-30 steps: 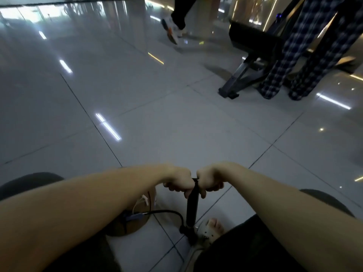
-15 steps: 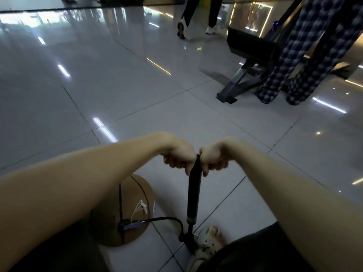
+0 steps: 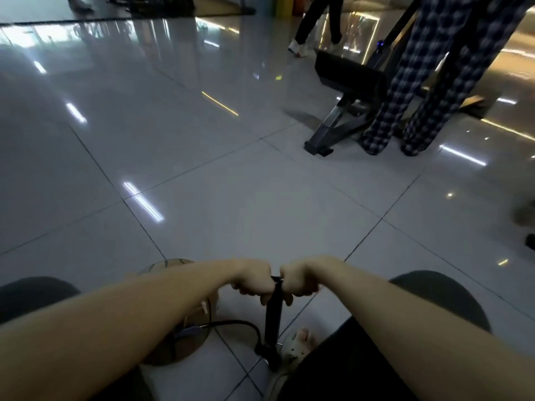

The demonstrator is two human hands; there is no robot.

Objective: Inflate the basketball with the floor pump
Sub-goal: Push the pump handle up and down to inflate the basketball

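Head: left hand (image 3: 254, 280), right hand (image 3: 299, 282) grip pump (image 3: 273, 318).

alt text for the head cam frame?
The left hand and right hand grip the handle atop a black floor pump standing on a tiled floor. Its hose curves left to a brown basketball, partly hidden behind the left forearm.
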